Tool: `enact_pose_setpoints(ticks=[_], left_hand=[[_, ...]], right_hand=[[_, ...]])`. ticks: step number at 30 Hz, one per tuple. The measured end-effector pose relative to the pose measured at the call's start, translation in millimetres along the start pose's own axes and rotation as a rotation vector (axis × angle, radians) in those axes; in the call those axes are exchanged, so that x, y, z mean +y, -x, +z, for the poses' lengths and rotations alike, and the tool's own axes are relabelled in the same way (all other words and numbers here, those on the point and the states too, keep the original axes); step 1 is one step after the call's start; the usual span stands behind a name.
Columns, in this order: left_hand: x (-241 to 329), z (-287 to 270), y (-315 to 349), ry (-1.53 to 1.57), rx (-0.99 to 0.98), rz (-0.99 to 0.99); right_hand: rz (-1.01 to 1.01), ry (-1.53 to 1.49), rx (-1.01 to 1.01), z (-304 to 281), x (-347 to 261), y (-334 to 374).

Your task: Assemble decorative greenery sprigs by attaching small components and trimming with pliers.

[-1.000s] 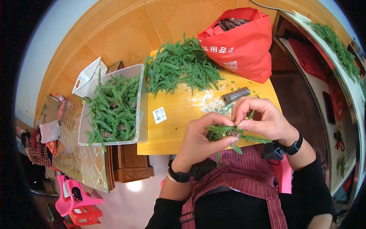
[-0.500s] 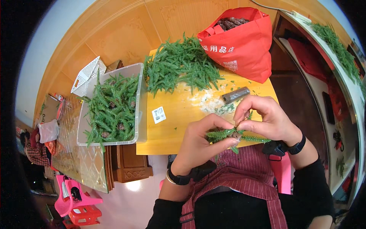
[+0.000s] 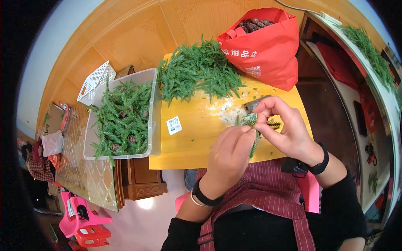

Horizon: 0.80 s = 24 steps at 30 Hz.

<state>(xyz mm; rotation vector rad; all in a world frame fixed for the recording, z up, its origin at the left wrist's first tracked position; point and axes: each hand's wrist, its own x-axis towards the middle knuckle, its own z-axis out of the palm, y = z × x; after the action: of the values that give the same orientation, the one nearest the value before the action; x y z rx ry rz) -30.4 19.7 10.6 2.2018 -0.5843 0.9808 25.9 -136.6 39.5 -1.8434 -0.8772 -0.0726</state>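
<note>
Both hands meet over the front right of the yellow table, fingertips pinched on a green artificial pine sprig (image 3: 254, 144). My left hand (image 3: 229, 151) grips it from the left, its fingers folded over and hiding part of the sprig. Thumb and forefinger of my right hand (image 3: 289, 133) pinch the sprig's middle, where several stems come together. One darker tip points right under that hand, and another hangs down between the hands. A pine cone is not visible at the pinch now. Just behind the fingers lies a dark brown bar-shaped bundle (image 3: 254, 103), partly covered by my right hand.
Loose green sprigs (image 3: 197, 69) are heaped on the yellow table (image 3: 180, 152). A red bag (image 3: 268, 58) of pine cones stands at the back right. To the left, a clear plastic bin (image 3: 155, 121) holds sprigs with cones. White crumbs and a white label lie on the tabletop.
Both hands have turned and moved slightly forward, and the sprig has swung from lying sideways to hanging down. The cone seen between the fingers before is now hidden.
</note>
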Motion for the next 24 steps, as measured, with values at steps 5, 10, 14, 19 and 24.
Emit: enact_pose_setpoints(ticks=[5, 10, 14, 19, 24], left_hand=[[-4.1, -4.9, 2.4, 0.131, -0.095, -0.049], [-13.1, -12.8, -1.2, 0.553, -0.105, -0.279], [-15.0, -13.0, -0.4, 0.673, -0.140, -0.256], [-16.0, -21.1, 1.1, 0.934, -0.226, -0.360], [-25.9, -18.0, 2.9, 1.190, -0.324, -0.390]], right_hand=[[0.016, -0.184, 0.041, -10.4, 0.3, 3.0], [0.284, 0.607, -0.061, -60.4, 74.3, 43.3], [0.651, 0.834, -0.277, -49.9, 109.0, 73.3], [0.543, 0.772, -0.238, -59.8, 125.3, 81.1], [0.551, 0.603, -0.062, -83.3, 136.8, 97.5]])
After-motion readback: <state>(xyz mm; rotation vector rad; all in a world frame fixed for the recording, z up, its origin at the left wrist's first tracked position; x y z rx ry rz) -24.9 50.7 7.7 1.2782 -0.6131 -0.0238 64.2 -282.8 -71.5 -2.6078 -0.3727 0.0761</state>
